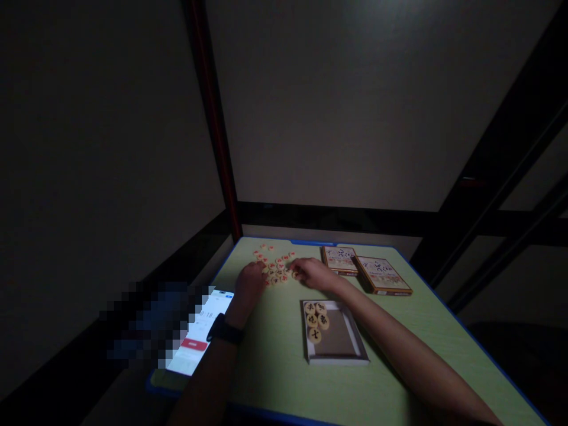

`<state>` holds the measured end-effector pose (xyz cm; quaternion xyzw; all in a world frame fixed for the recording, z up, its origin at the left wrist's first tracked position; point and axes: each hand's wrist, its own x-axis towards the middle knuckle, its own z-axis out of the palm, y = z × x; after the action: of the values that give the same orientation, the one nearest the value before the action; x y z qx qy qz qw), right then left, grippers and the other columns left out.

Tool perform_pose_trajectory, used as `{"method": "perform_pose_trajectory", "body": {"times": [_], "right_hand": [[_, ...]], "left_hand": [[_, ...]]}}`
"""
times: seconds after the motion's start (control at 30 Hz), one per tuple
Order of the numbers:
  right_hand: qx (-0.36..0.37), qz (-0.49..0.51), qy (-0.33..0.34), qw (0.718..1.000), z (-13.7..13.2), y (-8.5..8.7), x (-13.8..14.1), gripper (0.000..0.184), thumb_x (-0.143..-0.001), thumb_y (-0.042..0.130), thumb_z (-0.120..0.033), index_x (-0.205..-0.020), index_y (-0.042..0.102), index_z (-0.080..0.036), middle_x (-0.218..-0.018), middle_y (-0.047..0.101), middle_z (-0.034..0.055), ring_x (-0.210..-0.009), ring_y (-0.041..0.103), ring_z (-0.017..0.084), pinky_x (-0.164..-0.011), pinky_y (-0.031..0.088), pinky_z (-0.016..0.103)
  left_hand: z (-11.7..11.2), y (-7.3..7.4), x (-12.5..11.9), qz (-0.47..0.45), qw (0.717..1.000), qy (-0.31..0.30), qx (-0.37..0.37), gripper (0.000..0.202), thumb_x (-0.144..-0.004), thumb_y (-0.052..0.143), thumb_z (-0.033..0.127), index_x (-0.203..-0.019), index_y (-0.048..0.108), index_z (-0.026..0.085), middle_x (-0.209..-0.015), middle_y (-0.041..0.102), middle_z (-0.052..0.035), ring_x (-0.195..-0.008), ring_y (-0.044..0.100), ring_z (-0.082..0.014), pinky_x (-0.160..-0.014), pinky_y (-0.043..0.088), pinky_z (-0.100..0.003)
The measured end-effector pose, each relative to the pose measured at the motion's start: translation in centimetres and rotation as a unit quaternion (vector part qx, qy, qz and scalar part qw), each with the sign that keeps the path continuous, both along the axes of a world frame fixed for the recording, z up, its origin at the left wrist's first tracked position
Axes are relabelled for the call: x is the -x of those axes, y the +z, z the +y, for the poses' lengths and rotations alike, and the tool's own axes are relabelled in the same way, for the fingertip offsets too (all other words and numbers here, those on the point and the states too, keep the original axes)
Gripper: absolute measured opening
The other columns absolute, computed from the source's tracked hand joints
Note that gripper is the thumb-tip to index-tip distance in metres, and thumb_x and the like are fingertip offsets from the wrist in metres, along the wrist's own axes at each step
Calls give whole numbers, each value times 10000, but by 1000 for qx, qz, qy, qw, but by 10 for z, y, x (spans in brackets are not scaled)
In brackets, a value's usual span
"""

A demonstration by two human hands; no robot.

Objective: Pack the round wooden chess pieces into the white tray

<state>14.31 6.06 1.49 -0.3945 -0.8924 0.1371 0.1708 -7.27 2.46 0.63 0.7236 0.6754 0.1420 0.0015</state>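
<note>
Near left, a flat phone (pixel 199 331) with a bright white screen and a red button lies face up at the table's edge, presumably so it reads at a glance; part of it is pixelated. Beside it I note a black wristband (pixel 229 332) on the left forearm. On the pale green, blue-edged table (pixel 275 346), between the forearms, sits a shallow, open, white-walled cardboard box (pixel 337 360) with a brown floor, likely put there for easy reach. Inside, five round, cream discs with black characters (pixel 315 335) lie flat against its left side, three in one column and two beside; I judge this keeps them orderly and legible. Farther out, the left hand (pixel 251 279) curls at the left fringe of a loose spread of small round discs (pixel 281 267), marked in red or black; I cannot tell whether it grips one. The right hand (pixel 314 273) reaches in from the other side, fingers bent down by a black-marked disc (pixel 295 275); whether it is grasped, I cannot tell. Beyond the right forearm, two closed, orange-edged boxes with printed lids (pixel 384 275) rest side by side, perhaps kept apart from the loose pieces. Behind everything, a dim grey wall (pixel 337 130).
</note>
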Motion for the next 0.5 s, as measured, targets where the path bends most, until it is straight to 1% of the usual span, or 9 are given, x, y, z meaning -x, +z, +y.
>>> {"method": "perform_pose_trajectory", "body": {"times": [0.1, 0.17, 0.23, 0.33, 0.43, 0.5], "right_hand": [[-8, -9, -5, 1000, 0, 1, -3, 429, -753, 599, -6, -1145, 695, -153, -977, 749, 95, -900, 679, 215, -771, 463, 267], [-8, -15, -3, 1000, 0, 1, -4, 462, -732, 591, 3, -1153, 698, -156, -972, 753, 88, -898, 683, 215, -775, 467, 265], [-3, -12, 0, 1000, -1, 2, -5, 505, -711, 573, 22, -1163, 698, -165, -979, 756, 72, -893, 686, 203, -779, 471, 255], [20, -3, 14, 1000, -1, 4, -7, 557, -677, 535, 57, -1157, 700, -172, -996, 756, 52, -866, 684, 177, -759, 473, 237], [35, -6, 23, 999, 0, 7, -8, 572, -654, 518, 79, -1131, 712, -170, -987, 755, 41, -822, 676, 163, -730, 473, 230], [31, -8, 13, 999, 0, 8, -8, 550, -670, 550, 61, -1141, 711, -174, -965, 751, 38, -797, 670, 162, -723, 472, 232]], "left_hand": [[-1, 2, -1, -8, 1000, 8, 12, 288, -906, 530, 163, -1162, 661, 149, -1142, 705, -122, -1093, 636, -226, -982, 455, -313], [-2, 4, -1, -10, 1000, 15, 19, 297, -904, 529, 166, -1171, 657, 165, -1142, 710, -109, -1078, 644, -217, -962, 460, -300], [-3, 5, -1, -8, 1000, 17, 21, 288, -907, 522, 167, -1158, 663, 174, -1133, 714, -101, -1067, 647, -210, -948, 462, -291], [-3, 6, -1, -6, 1000, 16, 23, 281, -915, 516, 168, -1152, 668, 166, -1134, 714, -111, -1070, 644, -208, -952, 460, -293], [-2, 5, -1, -9, 1000, 12, 17, 281, -922, 511, 165, -1154, 667, 153, -1137, 707, -121, -1070, 642, -210, -958, 460, -295], [-3, 5, -1, -6, 1000, 8, 10, 271, -931, 499, 170, -1140, 671, 156, -1118, 706, -119, -1058, 643, -207, -953, 462, -294]]}}
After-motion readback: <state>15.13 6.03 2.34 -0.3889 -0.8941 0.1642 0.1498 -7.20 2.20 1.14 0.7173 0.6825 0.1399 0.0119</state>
